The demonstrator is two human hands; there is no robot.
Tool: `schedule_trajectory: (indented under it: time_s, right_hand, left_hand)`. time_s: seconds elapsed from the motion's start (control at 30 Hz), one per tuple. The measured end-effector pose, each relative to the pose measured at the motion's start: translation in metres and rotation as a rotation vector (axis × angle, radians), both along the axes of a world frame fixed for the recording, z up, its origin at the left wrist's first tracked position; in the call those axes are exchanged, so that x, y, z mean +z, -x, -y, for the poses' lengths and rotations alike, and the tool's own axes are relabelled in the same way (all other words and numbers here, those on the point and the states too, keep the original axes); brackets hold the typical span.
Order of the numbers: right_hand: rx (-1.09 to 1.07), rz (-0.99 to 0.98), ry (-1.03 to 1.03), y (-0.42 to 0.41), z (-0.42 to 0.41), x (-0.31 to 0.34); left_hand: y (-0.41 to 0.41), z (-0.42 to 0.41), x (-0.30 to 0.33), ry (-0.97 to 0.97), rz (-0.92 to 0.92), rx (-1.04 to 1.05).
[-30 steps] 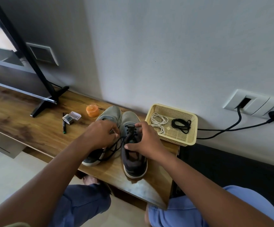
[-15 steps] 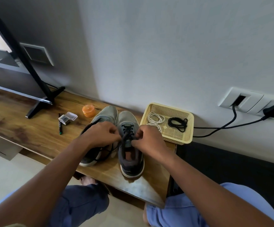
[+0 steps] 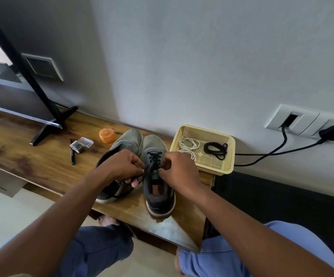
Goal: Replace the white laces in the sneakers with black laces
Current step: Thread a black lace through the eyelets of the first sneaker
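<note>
Head camera is showing me both hands working together: left hand (image 3: 120, 166) and right hand (image 3: 179, 169) are each pinching the thin black lace (image 3: 149, 167) over the grey mesh sneaker (image 3: 158, 188). White cord laces (image 3: 188, 146) are lying coiled in the perforated yellow basket (image 3: 229, 156).

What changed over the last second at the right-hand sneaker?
Both hands closed in: the right hand left the sneaker's side to pinch the black lace at the eyelets; the left hand kept its strand. Sneakers and basket stayed put.

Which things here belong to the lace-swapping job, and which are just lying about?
Job: right sneaker, left sneaker, black lace being threaded, spare black lace, white laces, basket.
Lying about: orange jar, pen, clear box, plug.
</note>
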State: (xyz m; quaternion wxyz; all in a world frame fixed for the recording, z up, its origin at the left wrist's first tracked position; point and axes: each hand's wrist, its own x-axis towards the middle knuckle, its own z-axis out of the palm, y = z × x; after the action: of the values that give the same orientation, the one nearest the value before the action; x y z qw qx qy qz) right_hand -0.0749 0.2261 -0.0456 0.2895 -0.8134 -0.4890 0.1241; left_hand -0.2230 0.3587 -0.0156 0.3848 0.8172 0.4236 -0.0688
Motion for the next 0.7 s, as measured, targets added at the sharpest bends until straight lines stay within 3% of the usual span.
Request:
schedule_trajectory:
  time_s: [0.43,0.57,0.63,0.7]
  right_hand:
    - [0.018,0.022,0.083,0.001,0.000,0.005]
    - [-0.002,0.001,0.141,0.000,-0.002,0.009]
    - [-0.001,-0.029,0.160,0.001,-0.003,0.009]
    - [0.000,-0.027,0.112,0.004,-0.003,0.007]
  left_hand:
    - [-0.005,-0.008,-0.014,0.045,0.140,0.120]
    - [-0.001,-0.024,-0.013,-0.163,0.235,0.221]
    - [0.002,-0.031,-0.005,-0.249,0.359,0.304]
    - [0.004,-0.034,0.006,-0.188,0.602,0.362]
